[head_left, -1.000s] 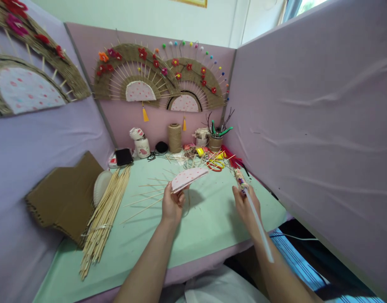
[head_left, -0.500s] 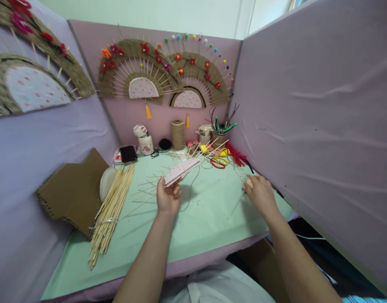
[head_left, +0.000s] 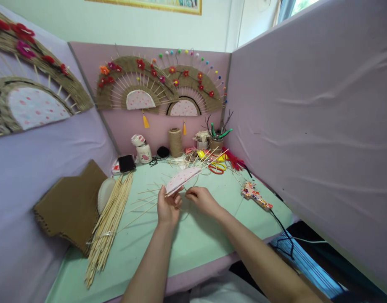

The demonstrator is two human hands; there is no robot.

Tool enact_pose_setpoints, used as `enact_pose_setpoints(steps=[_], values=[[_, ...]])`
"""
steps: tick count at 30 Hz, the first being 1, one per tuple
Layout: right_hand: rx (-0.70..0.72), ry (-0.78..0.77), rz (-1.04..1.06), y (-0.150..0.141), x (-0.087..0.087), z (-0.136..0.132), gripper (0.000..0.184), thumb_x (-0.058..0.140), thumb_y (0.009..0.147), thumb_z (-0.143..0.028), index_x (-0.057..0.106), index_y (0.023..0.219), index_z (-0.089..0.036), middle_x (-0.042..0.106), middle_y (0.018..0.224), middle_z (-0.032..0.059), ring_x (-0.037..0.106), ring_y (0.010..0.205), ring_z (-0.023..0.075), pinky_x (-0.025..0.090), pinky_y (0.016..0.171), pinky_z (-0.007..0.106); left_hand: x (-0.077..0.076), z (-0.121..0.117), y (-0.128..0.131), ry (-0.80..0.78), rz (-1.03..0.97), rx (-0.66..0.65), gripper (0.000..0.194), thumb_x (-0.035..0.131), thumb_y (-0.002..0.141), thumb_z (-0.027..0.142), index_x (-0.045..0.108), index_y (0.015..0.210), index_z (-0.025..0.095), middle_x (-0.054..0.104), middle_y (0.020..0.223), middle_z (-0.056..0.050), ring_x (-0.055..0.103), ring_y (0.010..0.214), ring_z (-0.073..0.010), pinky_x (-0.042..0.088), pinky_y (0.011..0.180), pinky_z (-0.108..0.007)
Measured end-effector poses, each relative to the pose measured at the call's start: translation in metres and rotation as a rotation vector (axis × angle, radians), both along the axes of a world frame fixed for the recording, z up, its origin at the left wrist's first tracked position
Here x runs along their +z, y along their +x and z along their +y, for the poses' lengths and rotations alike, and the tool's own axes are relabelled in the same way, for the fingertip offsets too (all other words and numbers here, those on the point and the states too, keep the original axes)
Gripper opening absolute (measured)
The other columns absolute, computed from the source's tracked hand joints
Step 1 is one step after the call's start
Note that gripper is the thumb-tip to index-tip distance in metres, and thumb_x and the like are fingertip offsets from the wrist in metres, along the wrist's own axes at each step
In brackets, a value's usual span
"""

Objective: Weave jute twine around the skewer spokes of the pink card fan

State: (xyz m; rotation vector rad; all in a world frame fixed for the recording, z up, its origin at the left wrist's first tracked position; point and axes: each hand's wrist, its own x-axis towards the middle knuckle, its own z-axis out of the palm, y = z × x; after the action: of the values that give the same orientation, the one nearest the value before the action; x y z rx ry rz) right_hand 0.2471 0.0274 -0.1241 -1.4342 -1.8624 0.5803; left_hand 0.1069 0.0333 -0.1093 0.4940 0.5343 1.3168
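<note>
My left hand [head_left: 169, 205] is closed around the lower edge of a half-round fan piece [head_left: 183, 180], covered in pale pink spotted cloth. Thin bamboo sticks fan out from it to both sides. Just right of the piece, my right hand [head_left: 202, 200] pinches a thin strand of twine [head_left: 185, 189] between thumb and fingertips. That twine loops near the fan piece and hangs below it. A glue gun [head_left: 255, 196] with a colourful pattern lies on the table to the right, out of both hands, its black cord running off the edge.
A bundle of bamboo sticks [head_left: 110, 227] and brown cardboard [head_left: 69, 206] lie left. Along the back stand a twine spool [head_left: 175, 143], a white jar [head_left: 144, 154] and a pot with green-handled pliers [head_left: 216, 144]. Scissors [head_left: 217, 168] lie before them. Finished fans [head_left: 137, 80] hang on the partition.
My right hand has let go of the glue gun at the right and moved left to the twine beside the fan piece. The left hand still holds the piece. The view has tilted up slightly.
</note>
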Motion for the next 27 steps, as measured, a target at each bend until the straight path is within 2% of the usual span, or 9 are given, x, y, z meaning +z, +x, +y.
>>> enact_pose_setpoints(steps=[3,5,8,10,13,17,22,25,27], values=[[-0.095,-0.021,-0.073,0.027,-0.002,-0.011,0.019,0.053,0.083,-0.020,0.072,0.081,-0.018,0.072,0.079,0.0033,0.062,0.073,0.0152,0.042,0.070,0.023,-0.002,0.001,-0.002,-0.080,0.042,-0.012,0.032,0.044,0.090,0.037,0.063,0.091,0.012,0.071,0.074,-0.011,0.052,0.045,-0.0091,0.040,0.046,-0.020],[-0.208,-0.037,-0.124,0.052,-0.002,-0.016,0.021,0.050,0.085,-0.021,0.071,0.083,-0.017,0.072,0.080,0.0048,0.062,0.074,0.0161,0.040,0.069,0.024,-0.005,0.002,-0.004,-0.145,0.078,-0.072,0.031,0.044,0.091,0.036,0.063,0.096,0.012,0.072,0.079,-0.012,0.065,0.063,-0.0168,0.050,0.061,-0.028],[-0.396,-0.077,-0.202,0.093,-0.002,-0.023,0.023,0.048,0.086,-0.022,0.070,0.084,-0.017,0.071,0.081,0.0072,0.061,0.076,0.0180,0.037,0.067,0.026,-0.008,0.004,-0.010,-0.226,0.140,-0.210,0.035,0.044,0.091,0.042,0.063,0.102,0.014,0.072,0.091,-0.013,0.068,0.092,-0.0289,0.049,0.082,-0.047],[-0.484,-0.116,-0.249,0.116,-0.002,-0.026,0.023,0.048,0.084,-0.019,0.070,0.081,-0.017,0.071,0.080,0.0076,0.061,0.075,0.0185,0.035,0.065,0.026,-0.007,0.006,-0.016,-0.241,0.169,-0.239,0.037,0.044,0.091,0.045,0.063,0.103,0.016,0.072,0.098,-0.014,0.065,0.103,-0.0316,0.044,0.089,-0.052],[-0.548,-0.169,-0.298,0.138,-0.002,-0.032,0.021,0.049,0.082,-0.017,0.070,0.075,-0.017,0.070,0.078,0.0083,0.060,0.075,0.0191,0.032,0.062,0.027,-0.002,0.012,-0.025,-0.200,0.189,-0.210,0.039,0.043,0.092,0.045,0.064,0.102,0.014,0.072,0.098,-0.016,0.066,0.103,-0.0296,0.045,0.090,-0.047],[-0.590,-0.218,-0.366,0.149,-0.003,-0.036,0.022,0.048,0.084,-0.019,0.069,0.078,-0.018,0.070,0.082,0.0086,0.061,0.077,0.0202,0.033,0.063,0.027,-0.001,0.021,-0.037,-0.160,0.228,-0.152,0.035,0.044,0.093,0.042,0.064,0.100,0.014,0.072,0.094,-0.014,0.070,0.091,-0.0253,0.051,0.082,-0.038],[-0.536,-0.197,-0.368,0.154,-0.004,-0.041,0.022,0.046,0.083,-0.022,0.068,0.077,-0.019,0.070,0.080,0.0066,0.061,0.075,0.0199,0.035,0.064,0.027,-0.010,0.028,-0.049,-0.250,0.279,-0.102,0.028,0.052,0.090,0.041,0.062,0.095,0.016,0.072,0.090,-0.013,0.071,0.086,-0.0241,0.055,0.073,-0.035],[-0.509,-0.163,-0.341,0.159,-0.002,-0.051,0.021,0.047,0.081,-0.027,0.066,0.075,-0.020,0.070,0.077,0.0055,0.061,0.071,0.0208,0.037,0.063,0.028,-0.013,0.022,-0.051,-0.327,0.196,-0.097,0.031,0.055,0.087,0.040,0.059,0.099,0.011,0.070,0.094,-0.017,0.070,0.089,-0.0259,0.057,0.073,-0.034],[-0.473,-0.153,-0.313,0.163,0.002,-0.061,0.022,0.047,0.079,-0.032,0.066,0.073,-0.022,0.070,0.076,0.0050,0.062,0.071,0.0222,0.040,0.064,0.030,-0.013,0.016,-0.051,-0.381,0.090,-0.066,0.038,0.055,0.087,0.036,0.056,0.108,0.005,0.067,0.101,-0.021,0.069,0.095,-0.0273,0.058,0.076,-0.033]])
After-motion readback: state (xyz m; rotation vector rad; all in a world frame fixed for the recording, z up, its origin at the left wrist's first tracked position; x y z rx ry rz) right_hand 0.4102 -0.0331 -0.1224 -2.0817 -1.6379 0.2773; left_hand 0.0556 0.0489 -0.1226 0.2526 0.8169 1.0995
